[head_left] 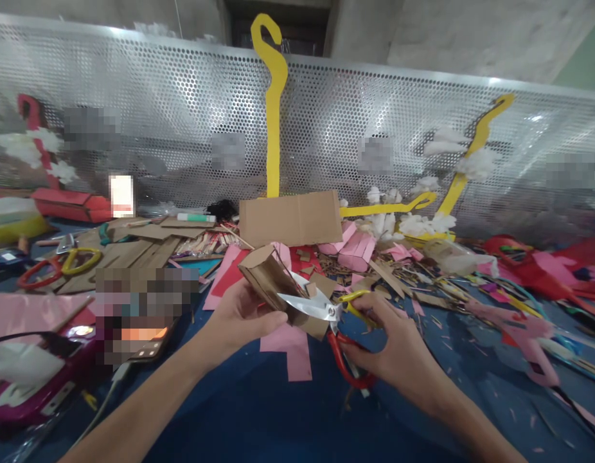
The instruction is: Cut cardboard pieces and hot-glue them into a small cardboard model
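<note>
My left hand (247,312) is closed around a small folded cardboard box (265,273), thumb along its lower edge. In my right hand (387,341) are scissors (332,313) with one red and one yellow handle loop. Their blades stand apart and point left, reaching across the box's near right side; whether they touch the cardboard I cannot tell. Under the hands lies a pink paper piece (297,357) with a stepped outline. Behind the box stands a brown cardboard panel (292,218) with a yellow hook-shaped strip (273,122) rising behind it.
A pink glue gun (523,331) lies on the right, its cord trailing. Another pair of scissors (61,263) sits at the left by cardboard sheets. A purple power strip (61,373) is at lower left. Many scraps cover the blue table (259,418) before a perforated metal panel (326,116).
</note>
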Demonstrator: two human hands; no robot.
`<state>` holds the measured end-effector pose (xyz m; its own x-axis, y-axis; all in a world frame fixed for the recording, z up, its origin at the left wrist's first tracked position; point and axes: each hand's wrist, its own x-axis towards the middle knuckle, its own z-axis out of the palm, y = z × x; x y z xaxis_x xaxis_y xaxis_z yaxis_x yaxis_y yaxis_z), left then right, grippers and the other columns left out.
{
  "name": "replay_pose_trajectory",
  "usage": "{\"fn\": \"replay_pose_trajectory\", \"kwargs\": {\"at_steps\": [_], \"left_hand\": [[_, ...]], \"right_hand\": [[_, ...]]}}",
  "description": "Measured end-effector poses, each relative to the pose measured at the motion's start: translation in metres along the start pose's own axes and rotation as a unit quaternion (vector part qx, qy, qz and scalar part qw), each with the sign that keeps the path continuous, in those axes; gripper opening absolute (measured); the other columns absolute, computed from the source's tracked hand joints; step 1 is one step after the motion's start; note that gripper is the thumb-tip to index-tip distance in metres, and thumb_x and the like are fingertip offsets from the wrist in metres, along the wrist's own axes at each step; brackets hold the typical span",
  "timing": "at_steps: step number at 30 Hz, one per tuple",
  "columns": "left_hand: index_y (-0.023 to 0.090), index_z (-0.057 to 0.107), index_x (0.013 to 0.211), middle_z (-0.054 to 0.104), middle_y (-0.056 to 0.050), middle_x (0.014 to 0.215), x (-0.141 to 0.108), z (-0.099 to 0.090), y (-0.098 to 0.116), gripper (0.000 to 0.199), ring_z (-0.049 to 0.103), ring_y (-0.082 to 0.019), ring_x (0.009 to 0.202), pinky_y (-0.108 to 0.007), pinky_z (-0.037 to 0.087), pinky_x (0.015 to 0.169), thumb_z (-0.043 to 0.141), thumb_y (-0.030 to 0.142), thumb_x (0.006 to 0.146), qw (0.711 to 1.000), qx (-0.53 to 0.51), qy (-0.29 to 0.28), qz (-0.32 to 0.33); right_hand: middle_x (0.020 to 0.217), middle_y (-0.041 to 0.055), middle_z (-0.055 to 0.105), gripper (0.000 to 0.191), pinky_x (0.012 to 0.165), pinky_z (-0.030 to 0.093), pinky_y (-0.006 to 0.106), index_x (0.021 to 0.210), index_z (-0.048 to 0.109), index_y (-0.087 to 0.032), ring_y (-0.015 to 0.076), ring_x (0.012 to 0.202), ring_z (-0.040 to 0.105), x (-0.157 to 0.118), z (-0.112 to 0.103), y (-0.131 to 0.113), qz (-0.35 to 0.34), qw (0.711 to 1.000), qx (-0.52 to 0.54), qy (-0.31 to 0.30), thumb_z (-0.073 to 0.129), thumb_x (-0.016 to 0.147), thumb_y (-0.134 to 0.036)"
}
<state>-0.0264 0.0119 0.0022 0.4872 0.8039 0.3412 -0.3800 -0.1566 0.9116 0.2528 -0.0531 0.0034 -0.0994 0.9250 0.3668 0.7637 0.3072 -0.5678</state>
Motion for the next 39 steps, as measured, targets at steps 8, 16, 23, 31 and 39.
{"fn": "replay_pose_trajectory", "kwargs": {"at_steps": [8,16,23,31,39], "left_hand": [[0.023,0.071,0.114,0.079,-0.006,0.114,-0.001,0.003,-0.002,0.039,0.073,-0.023,0.108,-0.038,0.057,0.099,0.088,0.02,0.079,0.999,-0.011,0.034,-0.006],[0.022,0.071,0.119,0.078,-0.008,0.122,0.0,-0.001,-0.01,0.04,0.072,-0.026,0.114,-0.04,0.058,0.101,0.084,0.018,0.082,0.999,-0.004,0.033,0.024],[0.024,0.074,0.113,0.081,-0.004,0.114,0.0,0.0,-0.01,0.034,0.074,-0.02,0.107,-0.032,0.059,0.097,0.085,0.016,0.082,0.998,-0.01,0.045,0.031],[0.026,0.076,0.112,0.081,-0.001,0.112,0.001,0.001,-0.009,0.034,0.074,-0.016,0.106,-0.027,0.059,0.095,0.086,0.013,0.081,0.998,-0.027,0.045,0.039],[0.029,0.078,0.109,0.082,0.002,0.113,0.0,0.004,-0.009,0.035,0.074,-0.013,0.106,-0.023,0.058,0.094,0.087,0.012,0.08,0.997,-0.031,0.054,0.047]], "right_hand": [[0.109,0.0043,0.071,0.026,0.085,0.056,0.042,0.104,0.061,-0.028,0.0275,0.099,0.068,0.001,-0.001,-0.001,0.015,1.0,0.01,-0.002,0.076,0.083,-0.031],[0.107,0.004,0.072,0.023,0.087,0.059,0.042,0.104,0.061,-0.028,0.0266,0.097,0.07,-0.001,0.006,0.003,0.016,0.998,0.053,0.008,0.075,0.085,-0.03],[0.103,0.0037,0.073,0.022,0.086,0.059,0.04,0.102,0.061,-0.028,0.0262,0.095,0.07,0.0,0.007,0.003,0.005,0.997,0.07,0.014,0.075,0.085,-0.028],[0.106,0.0018,0.07,0.021,0.088,0.056,0.039,0.103,0.06,-0.029,0.025,0.097,0.069,0.0,0.007,0.003,0.017,0.996,0.083,0.0,0.073,0.086,-0.029],[0.111,-0.0001,0.069,0.023,0.09,0.053,0.038,0.107,0.059,-0.031,0.0241,0.103,0.067,0.0,0.008,0.002,0.041,0.995,0.095,-0.01,0.072,0.087,-0.03]]}}
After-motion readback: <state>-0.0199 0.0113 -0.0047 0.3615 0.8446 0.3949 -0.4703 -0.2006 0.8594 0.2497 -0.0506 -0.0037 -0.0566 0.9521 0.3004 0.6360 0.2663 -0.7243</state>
